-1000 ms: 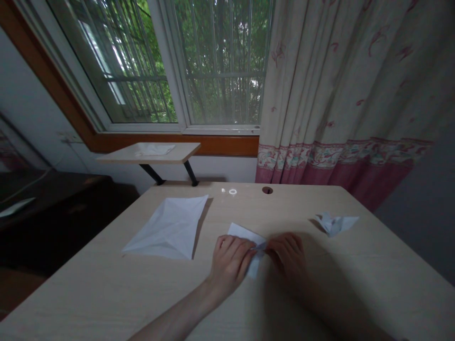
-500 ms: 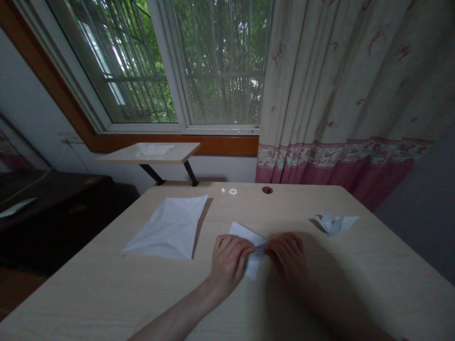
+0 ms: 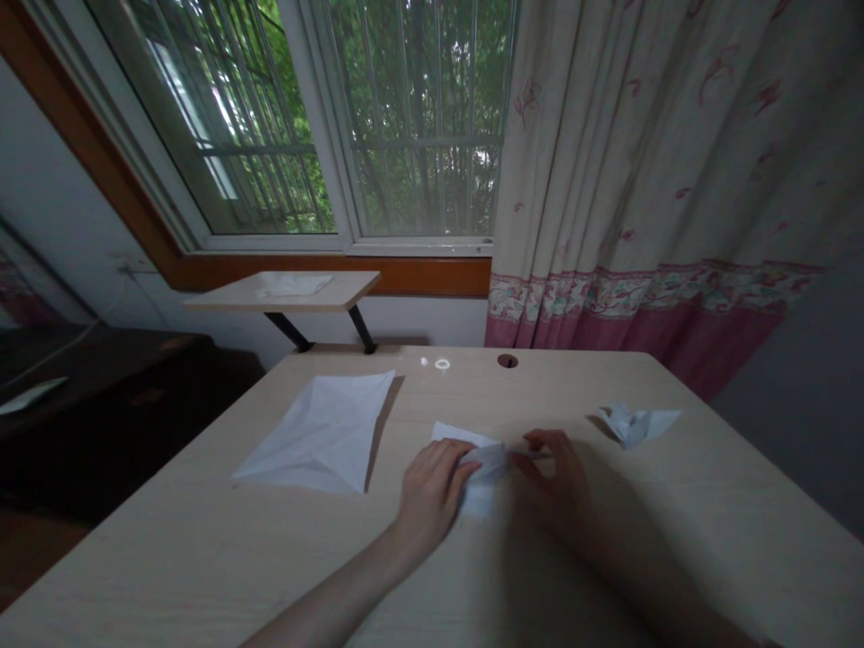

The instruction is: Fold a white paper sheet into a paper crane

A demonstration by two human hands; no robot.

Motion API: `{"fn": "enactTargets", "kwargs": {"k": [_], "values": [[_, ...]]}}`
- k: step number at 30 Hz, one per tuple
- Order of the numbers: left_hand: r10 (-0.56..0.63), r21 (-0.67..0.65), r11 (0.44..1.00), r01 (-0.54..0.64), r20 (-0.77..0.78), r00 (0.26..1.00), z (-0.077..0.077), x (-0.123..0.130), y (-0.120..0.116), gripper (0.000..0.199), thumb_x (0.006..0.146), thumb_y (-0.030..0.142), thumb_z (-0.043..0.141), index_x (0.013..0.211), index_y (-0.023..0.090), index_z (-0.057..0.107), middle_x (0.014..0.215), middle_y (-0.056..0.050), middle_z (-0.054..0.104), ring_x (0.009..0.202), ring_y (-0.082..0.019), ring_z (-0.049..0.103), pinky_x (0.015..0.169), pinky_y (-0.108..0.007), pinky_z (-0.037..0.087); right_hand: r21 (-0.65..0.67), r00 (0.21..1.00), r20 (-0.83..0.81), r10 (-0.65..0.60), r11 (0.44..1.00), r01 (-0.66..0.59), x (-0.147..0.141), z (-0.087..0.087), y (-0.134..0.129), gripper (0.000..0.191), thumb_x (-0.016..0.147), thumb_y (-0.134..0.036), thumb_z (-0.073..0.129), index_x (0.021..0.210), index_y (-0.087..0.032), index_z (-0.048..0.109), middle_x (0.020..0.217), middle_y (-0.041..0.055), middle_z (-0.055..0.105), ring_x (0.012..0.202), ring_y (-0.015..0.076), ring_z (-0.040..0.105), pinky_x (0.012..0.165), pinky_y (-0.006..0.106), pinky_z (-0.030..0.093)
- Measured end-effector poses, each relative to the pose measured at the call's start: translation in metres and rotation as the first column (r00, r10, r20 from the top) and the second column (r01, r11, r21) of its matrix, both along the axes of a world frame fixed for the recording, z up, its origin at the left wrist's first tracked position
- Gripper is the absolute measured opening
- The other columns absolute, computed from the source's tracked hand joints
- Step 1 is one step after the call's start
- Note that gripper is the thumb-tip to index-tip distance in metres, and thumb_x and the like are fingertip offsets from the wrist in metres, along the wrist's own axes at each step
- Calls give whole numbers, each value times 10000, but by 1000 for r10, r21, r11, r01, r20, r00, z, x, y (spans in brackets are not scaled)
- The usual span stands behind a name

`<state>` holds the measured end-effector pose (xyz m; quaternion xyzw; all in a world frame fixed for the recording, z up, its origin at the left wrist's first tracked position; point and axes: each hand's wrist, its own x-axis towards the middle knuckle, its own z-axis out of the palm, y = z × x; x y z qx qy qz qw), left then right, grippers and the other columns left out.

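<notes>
A partly folded sheet of white paper (image 3: 482,495) lies on the desk between my two hands. My left hand (image 3: 436,481) is closed on its left side, thumb and fingers pressing the folded layers. With thumb and forefinger, my right hand (image 3: 552,468) pinches a narrow pointed flap that sticks out to the right. The layers under my left fingers are partly hidden.
A creased white paper sheet (image 3: 320,436) lies on the left of the desk (image 3: 405,576). At the right sits a folded paper figure (image 3: 634,425). A small raised shelf (image 3: 344,292) at the back left carries more paper (image 3: 297,284). A round hole (image 3: 508,361) is near the back edge.
My right hand has shifted slightly up and its fingers have opened into a pinch on the flap. The paper has turned a little, and the flap now points right.
</notes>
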<state>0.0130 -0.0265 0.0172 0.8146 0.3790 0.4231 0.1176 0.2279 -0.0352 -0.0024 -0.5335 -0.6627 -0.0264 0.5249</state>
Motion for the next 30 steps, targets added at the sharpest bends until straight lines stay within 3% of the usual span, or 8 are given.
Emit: {"fn": "enactTargets", "kwargs": {"k": [5, 9, 12, 18, 21, 25, 28, 30], "values": [[-10, -163, 986, 24, 87, 996, -5, 0, 1, 196, 963, 264, 504, 1147, 224, 556, 948, -26, 638, 807, -155, 614, 747, -253, 482, -83, 980, -200, 17, 996, -34, 4, -3, 4, 279, 788, -469, 658, 932, -239, 595, 831, 32, 647, 748, 211, 635, 670, 350, 529], [14, -308, 950, 45, 188, 982, -10, 2, 3, 241, 938, 260, 527, 1177, 237, 537, 940, -7, 609, 694, -119, 585, 667, -225, 476, -63, 906, -388, 167, 976, -207, 0, -6, 7, 488, 753, -419, 713, 1160, -244, 511, 929, 35, 628, 773, 192, 623, 671, 334, 540], [45, -411, 909, 69, 261, 964, -11, 4, 4, 254, 928, 279, 527, 1174, 220, 537, 944, -15, 591, 667, -112, 573, 596, -207, 461, -91, 880, -425, 211, 957, -274, -3, -10, 10, 643, 720, -364, 736, 1276, -247, 436, 936, 26, 621, 733, 176, 603, 655, 323, 537], [26, -497, 859, 125, 287, 958, -7, 7, 3, 274, 929, 316, 493, 1171, 203, 556, 885, -13, 563, 626, -114, 574, 512, -192, 444, -217, 943, -260, 206, 939, -265, -2, -12, 13, 626, 774, -247, 605, 1361, -211, 391, 882, 18, 637, 694, 167, 588, 630, 297, 521], [9, -459, 885, 78, 185, 983, -2, 6, 2, 247, 932, 289, 470, 1128, 209, 598, 830, -6, 595, 631, -129, 584, 559, -217, 460, -211, 965, -171, 200, 949, -235, 3, -10, 11, 554, 819, -216, 545, 1358, -214, 414, 900, 27, 655, 680, 159, 599, 637, 294, 529], [23, -348, 938, -3, 51, 998, 3, 4, 1, 213, 901, 198, 490, 1040, 239, 647, 890, -11, 648, 769, -162, 612, 693, -263, 485, -74, 947, 4, 322, 944, -320, 10, -8, 12, 316, 853, -131, 473, 1109, -249, 616, 954, 48, 660, 859, 183, 638, 740, 330, 544], [30, -256, 966, -25, 17, 999, 2, 3, 4, 225, 849, 134, 532, 982, 243, 677, 991, -35, 639, 949, -199, 588, 835, -323, 481, -30, 907, 116, 405, 914, -405, 14, -8, 14, 354, 833, -45, 428, 994, -238, 677, 980, 67, 659, 928, 183, 630, 762, 340, 545], [26, -235, 972, -24, 2, 1000, 0, 2, 7, 246, 810, 93, 547, 933, 239, 702, 994, -43, 634, 972, -209, 577, 876, -357, 476, -68, 872, 180, 455, 890, -451, 14, -7, 14, 386, 801, -14, 445, 994, -242, 688, 960, 60, 682, 906, 181, 633, 763, 355, 546]]}}
